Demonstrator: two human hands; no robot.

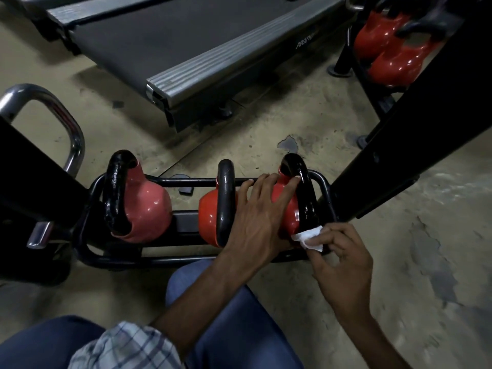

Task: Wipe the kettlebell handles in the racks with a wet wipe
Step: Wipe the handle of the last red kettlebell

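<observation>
Three red kettlebells with black handles sit in a low black rack: a left kettlebell, a middle kettlebell and a right kettlebell. My left hand lies flat with spread fingers over the right kettlebell's body, its thumb tip touching the right handle. My right hand pinches a white wet wipe against the near base of that handle. The middle handle stands just left of my left hand.
A treadmill deck lies on the floor beyond the rack. A black upright post rises at the right, with more red kettlebells on another rack behind it. A chrome bar curves at the left. My knees in blue trousers fill the bottom.
</observation>
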